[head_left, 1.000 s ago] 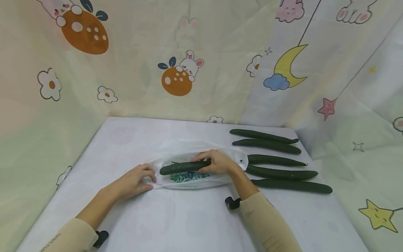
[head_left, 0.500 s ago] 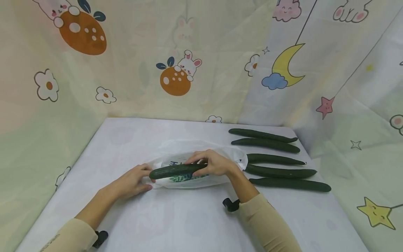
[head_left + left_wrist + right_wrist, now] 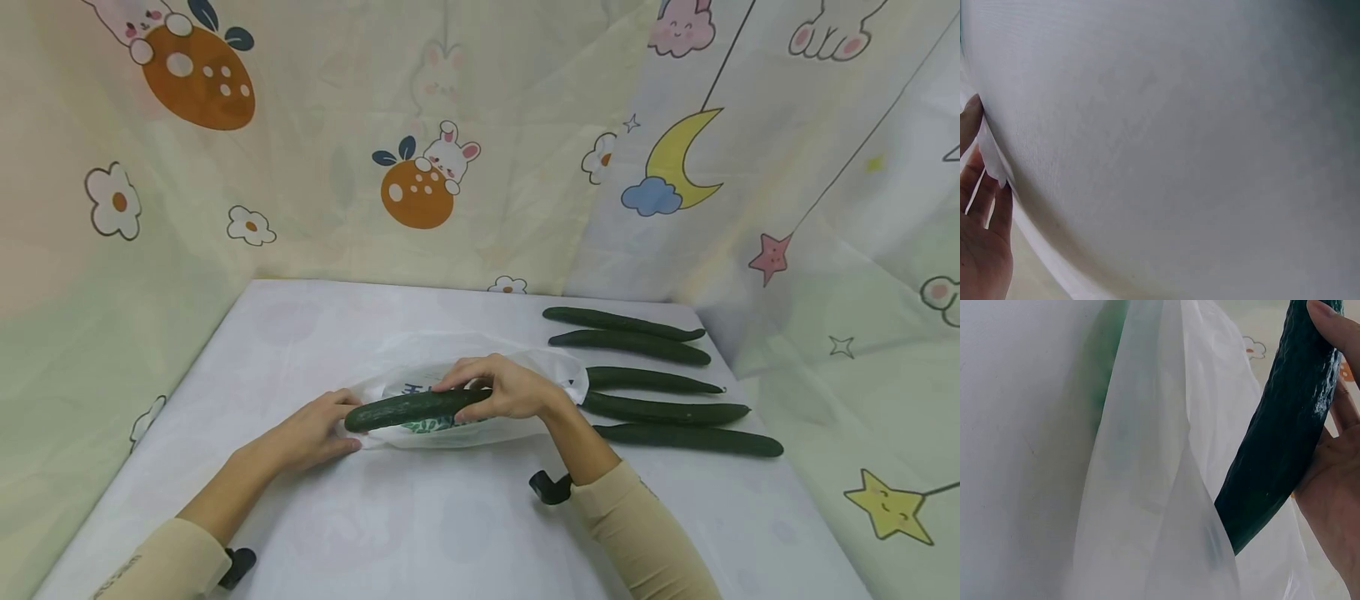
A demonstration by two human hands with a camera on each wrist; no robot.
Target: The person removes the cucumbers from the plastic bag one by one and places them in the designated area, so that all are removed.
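My right hand [image 3: 501, 390] grips a dark green cucumber [image 3: 397, 410] from above, over the printed face of a white plastic bag [image 3: 465, 433]. The cucumber points left, and its right end is hidden by the hand. In the right wrist view, the lower end of the cucumber [image 3: 1279, 437] lies against the folds of the bag [image 3: 1147, 487]. At the bag's left end, my left hand [image 3: 315, 432] pinches the plastic between thumb and fingers. The cucumber's left tip overlaps the left hand's fingers in the head view. A strip of bag shows between the fingers [image 3: 1000, 212] in the left wrist view.
Several more cucumbers [image 3: 686, 439] lie side by side on the white table [image 3: 420, 525] at right. The bag's right edge [image 3: 583, 382] meets the left ends of some of them. A patterned cloth [image 3: 322, 183] hangs behind and at both sides.
My right hand has shifted slightly left with the cucumber, whose left tip has moved from over the bag to the left hand's fingers. The left hand stays at the bag's end.
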